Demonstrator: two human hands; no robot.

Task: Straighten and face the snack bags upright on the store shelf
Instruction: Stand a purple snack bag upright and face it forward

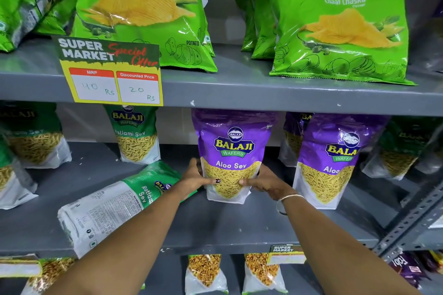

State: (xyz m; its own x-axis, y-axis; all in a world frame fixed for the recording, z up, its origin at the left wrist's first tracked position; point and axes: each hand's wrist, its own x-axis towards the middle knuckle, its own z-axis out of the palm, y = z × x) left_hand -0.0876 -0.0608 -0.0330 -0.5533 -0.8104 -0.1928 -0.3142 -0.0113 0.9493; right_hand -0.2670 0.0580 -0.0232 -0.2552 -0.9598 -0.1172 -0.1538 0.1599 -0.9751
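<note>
A purple Aloo Sev bag (pixel 231 148) stands upright on the middle grey shelf (pixel 215 223), front label facing me. My left hand (pixel 195 175) grips its lower left side and my right hand (pixel 266 182) grips its lower right side, thumbs on the front. A green Ratlami Sev bag (pixel 112 206) lies flat on its back to the left, under my left forearm. Another purple Aloo Sev bag (pixel 328 158) stands upright to the right. A green Ratlami Sev bag (pixel 137 136) stands further back.
Green Crunchex chip bags (pixel 340 21) stand on the upper shelf, one (pixel 143 12) behind a yellow price card (pixel 112 74). More sev bags (pixel 36 141) stand at the left and far right (pixel 398 151). Snack bags (pixel 206 273) fill the shelf below. A perforated metal upright (pixel 412 218) stands at the right.
</note>
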